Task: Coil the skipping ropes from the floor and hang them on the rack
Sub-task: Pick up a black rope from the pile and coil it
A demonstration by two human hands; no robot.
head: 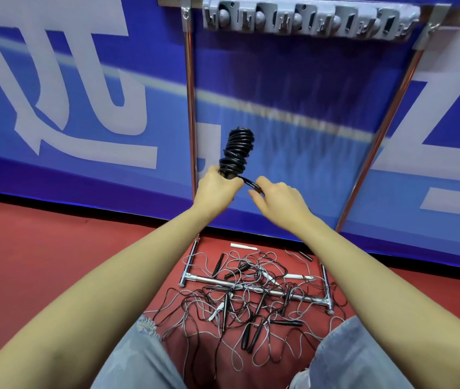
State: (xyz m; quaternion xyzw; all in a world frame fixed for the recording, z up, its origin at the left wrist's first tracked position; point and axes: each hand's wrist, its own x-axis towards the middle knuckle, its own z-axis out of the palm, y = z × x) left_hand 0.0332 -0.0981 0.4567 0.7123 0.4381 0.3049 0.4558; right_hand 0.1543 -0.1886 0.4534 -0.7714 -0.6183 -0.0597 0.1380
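Both bare forearms reach forward and converge at mid-frame. The left hand (216, 189) is closed in a fist, knuckles up, wrist slightly bent. The right hand (277, 199) is beside it, fingers curled inward, apparently pinching with thumb and forefinger, though motion blur softens the fingertips.

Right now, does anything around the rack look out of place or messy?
Yes. A tangled heap of ropes lies on the red floor, draped over the rack's base bar. The grey holder strip up top carries nothing. The left hand grips one coiled black rope.
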